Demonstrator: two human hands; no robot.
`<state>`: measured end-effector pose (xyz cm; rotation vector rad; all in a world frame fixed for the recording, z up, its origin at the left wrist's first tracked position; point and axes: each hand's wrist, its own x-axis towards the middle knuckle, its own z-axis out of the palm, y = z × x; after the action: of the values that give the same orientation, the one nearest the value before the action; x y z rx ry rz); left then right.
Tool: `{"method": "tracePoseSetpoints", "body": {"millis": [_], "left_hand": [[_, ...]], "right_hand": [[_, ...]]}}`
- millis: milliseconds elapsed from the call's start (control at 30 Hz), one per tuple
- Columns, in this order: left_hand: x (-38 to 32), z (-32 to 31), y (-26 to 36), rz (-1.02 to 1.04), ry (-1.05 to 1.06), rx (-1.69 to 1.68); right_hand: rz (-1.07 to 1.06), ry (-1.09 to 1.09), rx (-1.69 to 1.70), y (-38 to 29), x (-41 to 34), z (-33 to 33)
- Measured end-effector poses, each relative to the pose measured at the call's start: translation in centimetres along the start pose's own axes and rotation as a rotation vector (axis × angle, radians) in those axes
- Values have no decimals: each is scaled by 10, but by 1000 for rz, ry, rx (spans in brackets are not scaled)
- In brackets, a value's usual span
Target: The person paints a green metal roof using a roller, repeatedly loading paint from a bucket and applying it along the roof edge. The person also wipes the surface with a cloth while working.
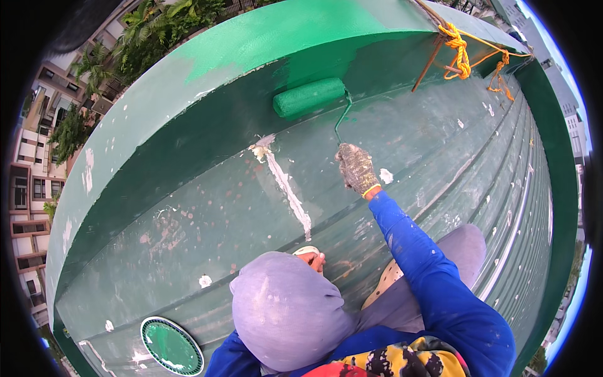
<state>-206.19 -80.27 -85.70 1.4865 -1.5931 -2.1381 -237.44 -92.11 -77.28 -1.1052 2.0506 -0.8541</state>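
Note:
My right hand [356, 168], in a worn knit glove, grips a paint roller by its handle, which the fist mostly hides. The bent wire frame [343, 118] leads up to a green-coated roller sleeve [308, 98]. That sleeve lies against the inner face of a low parapet [165, 127], near its foot. Fresh bright green paint [315, 63] shows just above it. My bare left hand [316, 261] is largely hidden behind my bent knee [287, 306]. Its few visible fingers are curled beside the toe of a pale shoe [306, 250].
A paint bucket [172, 346] with green paint stands low on the left. Orange rope [457, 49] ties rods at the parapet's upper right. The ribbed metal roof [490, 221] has white patches and a raised, filled seam [288, 188]. Past the parapet edge, buildings [35, 226] lie far below.

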Motion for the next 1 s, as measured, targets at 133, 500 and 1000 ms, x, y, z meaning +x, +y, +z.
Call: {"method": "tracePoseSetpoints", "body": {"millis": [133,500,1000], "left_hand": [[3,2,1,-8,40,37],[-7,0,22,-102,53,36],[-2,5,32,-179,3,6]], "right_hand": [[-268,179,53,-6,7,-9],[258,17,460,-2,-3,19],[96,113,479,-11,-2,1]]}}
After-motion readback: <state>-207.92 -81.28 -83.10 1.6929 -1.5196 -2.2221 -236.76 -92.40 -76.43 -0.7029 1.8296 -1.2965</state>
